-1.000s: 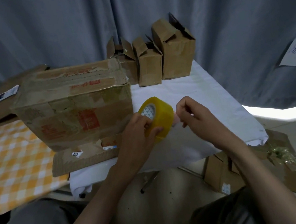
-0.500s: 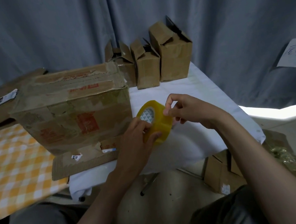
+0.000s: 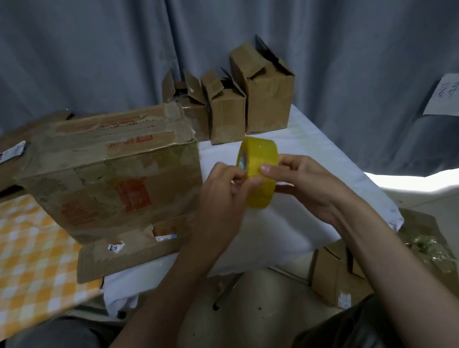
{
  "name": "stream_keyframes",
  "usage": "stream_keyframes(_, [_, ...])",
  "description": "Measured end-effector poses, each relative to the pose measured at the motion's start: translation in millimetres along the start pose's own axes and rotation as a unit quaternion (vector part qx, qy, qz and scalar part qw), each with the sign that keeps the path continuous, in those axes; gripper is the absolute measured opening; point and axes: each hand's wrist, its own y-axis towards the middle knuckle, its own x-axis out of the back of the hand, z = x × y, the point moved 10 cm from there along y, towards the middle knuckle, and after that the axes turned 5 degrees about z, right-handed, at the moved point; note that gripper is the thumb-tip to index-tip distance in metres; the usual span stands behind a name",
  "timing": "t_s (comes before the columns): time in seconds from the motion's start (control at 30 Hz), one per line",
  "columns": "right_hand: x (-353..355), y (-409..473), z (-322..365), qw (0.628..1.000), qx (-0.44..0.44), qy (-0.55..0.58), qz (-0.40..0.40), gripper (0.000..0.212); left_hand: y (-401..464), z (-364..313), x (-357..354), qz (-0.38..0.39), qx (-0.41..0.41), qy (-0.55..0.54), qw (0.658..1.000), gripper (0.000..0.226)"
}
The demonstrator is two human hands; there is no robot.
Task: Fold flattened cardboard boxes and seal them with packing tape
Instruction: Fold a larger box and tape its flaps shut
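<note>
Both hands hold the yellow tape roll (image 3: 260, 176) up over the white table (image 3: 319, 148). The left hand (image 3: 220, 202) grips its side, and the right hand (image 3: 301, 184) pinches its outer face with thumb and fingers. The big box (image 3: 112, 173) sits just left of them. 3 small boxes (image 3: 240, 97) stand at the back, flaps open.

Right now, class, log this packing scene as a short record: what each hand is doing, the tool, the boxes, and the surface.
left hand: holds the tape roll
right hand: fingertips on the roll's outer face
tape roll: yellow, lifted above the white cloth
big box: folded up, old tape on it
small boxes: three at the back, flaps open
white cloth: covers the table
</note>
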Motion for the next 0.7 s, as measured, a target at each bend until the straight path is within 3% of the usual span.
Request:
stream_keyframes(0.07, [10.2, 10.9, 12.6, 0.999, 0.034, -0.007, -0.039, 0.026, 9.2, -12.0, 2.5, 0.045, 0.006, 0.058, 0.997, 0.019])
stream_keyframes(0.17, [21.1, 42.6, 30.7, 0.973, 0.07, -0.197, -0.098, 0.021, 12.9, -35.5, 38.6, 0.026, -0.044, 0.142, 0.988, 0.021])
stream_keyframes(0.27, [1.9, 85.9, 33.5, 0.877, 0.082, -0.465, -0.083, 0.023, 15.4, -47.6, 95.7, -0.063, -0.105, 0.174, 0.977, 0.013])
stream_keyframes(0.37, [-15.7, 120.2, 15.3, 0.807, 0.073, -0.584, -0.058, 0.032, 36.2, -19.0, 127.5, -0.063, -0.075, 0.204, 0.974, 0.02])
stream_keyframes(0.5, [-20.0, 142.4, -24.5, 0.808, 0.016, -0.588, -0.041, 0.048, 51.2, 9.9, 117.4, 0.021, -0.055, 0.249, 0.967, 0.046])
stream_keyframes(0.6, [-22.8, 140.6, -37.4, 0.807, 0.024, -0.587, -0.049, 0.052, 50.2, 12.6, 113.5, -0.007, -0.089, 0.286, 0.954, 0.043])
stream_keyframes(0.7, [-25.3, 126.5, -14.7, 0.826, 0.096, -0.544, -0.115, 0.04, 52.8, 12.0, 112.8, -0.035, -0.108, 0.302, 0.946, 0.04])
